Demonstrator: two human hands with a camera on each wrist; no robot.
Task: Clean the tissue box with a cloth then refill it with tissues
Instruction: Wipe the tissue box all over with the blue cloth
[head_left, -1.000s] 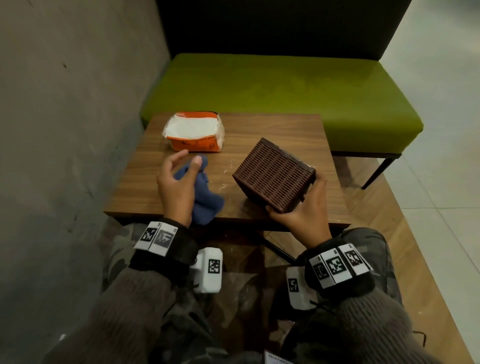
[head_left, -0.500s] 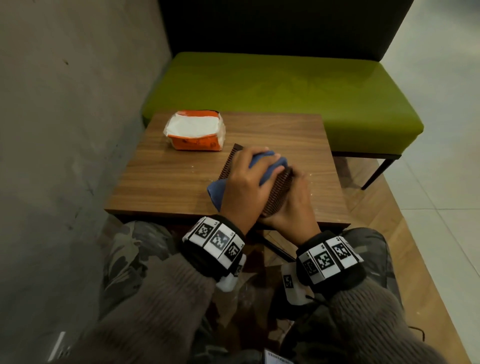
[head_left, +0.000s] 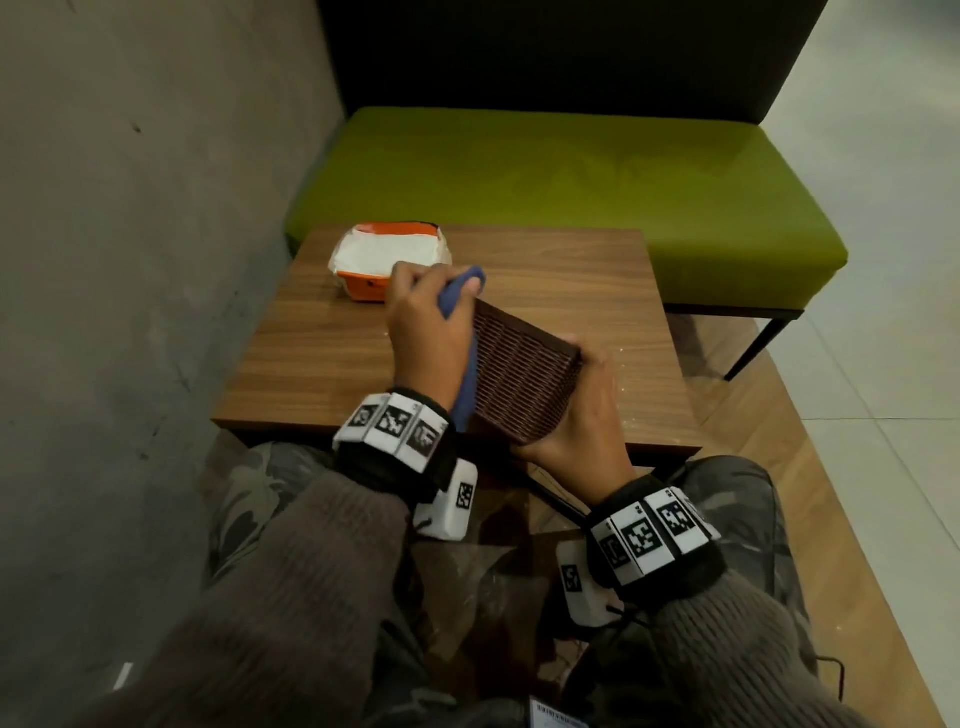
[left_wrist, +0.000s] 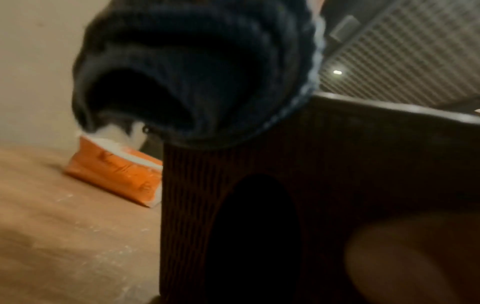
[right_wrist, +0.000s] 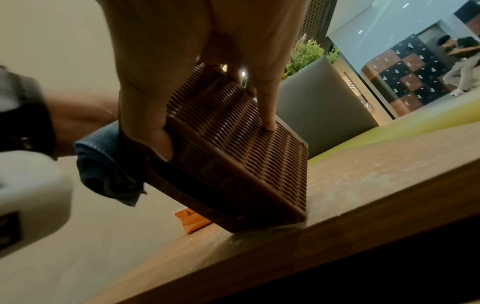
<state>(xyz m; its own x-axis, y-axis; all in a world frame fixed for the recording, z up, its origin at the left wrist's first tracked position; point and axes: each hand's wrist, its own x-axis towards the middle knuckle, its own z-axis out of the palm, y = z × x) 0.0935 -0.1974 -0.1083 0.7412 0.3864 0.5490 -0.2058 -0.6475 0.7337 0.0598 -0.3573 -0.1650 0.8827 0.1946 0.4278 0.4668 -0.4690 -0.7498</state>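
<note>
A brown ribbed tissue box (head_left: 524, 374) stands tilted on one edge near the front of the wooden table (head_left: 322, 353). My right hand (head_left: 576, 415) grips its near end, thumb and fingers (right_wrist: 267, 111) curled round it (right_wrist: 233, 156). My left hand (head_left: 426, 332) holds a bunched blue cloth (head_left: 462, 358) against the box's left side. The cloth (left_wrist: 197, 67) fills the upper left wrist view above the box (left_wrist: 285, 185), whose oval slot faces the camera. An orange pack of white tissues (head_left: 387, 260) lies at the table's far left.
A green bench (head_left: 571, 187) with a dark backrest runs behind the table. A grey wall (head_left: 130, 234) closes the left side. My knees sit under the table's near edge. Pale dust specks lie on the tabletop (left_wrist: 78, 236).
My left hand picked the blue cloth up from the table and brought it onto the box. It has since slid from the box's top to its left side. The box is tilted more steeply.
</note>
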